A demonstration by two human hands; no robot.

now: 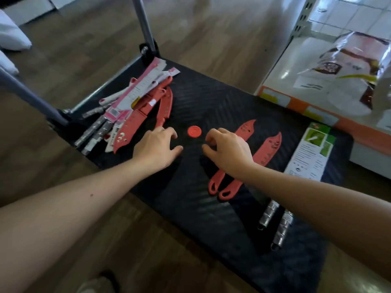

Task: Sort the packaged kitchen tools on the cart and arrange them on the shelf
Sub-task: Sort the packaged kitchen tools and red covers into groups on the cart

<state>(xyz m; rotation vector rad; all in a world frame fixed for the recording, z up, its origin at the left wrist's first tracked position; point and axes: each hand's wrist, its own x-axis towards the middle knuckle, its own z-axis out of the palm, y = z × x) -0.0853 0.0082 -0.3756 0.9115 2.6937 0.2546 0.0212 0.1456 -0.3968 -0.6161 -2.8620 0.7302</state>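
Observation:
A black flat cart [211,98] carries a pile of red and pink packaged knives [139,102] at its left end. Two red knives [268,149] lie side by side at the middle right, and two clear-wrapped tools [275,225] lie nearer me. My left hand [156,146] hovers over the deck beside the pile, fingers loosely spread and holding nothing. My right hand [226,146] is above the two red knives with fingers curled, and it holds nothing that I can see. A red disc [194,131] in the deck sits between the hands.
A green and white card package [311,153] lies at the cart's right end. A white shelf [296,66] with an orange front edge stands to the right, with a plastic-wrapped item [355,66] on it. The cart's grey handle posts [146,28] rise at the far left. The floor is wood.

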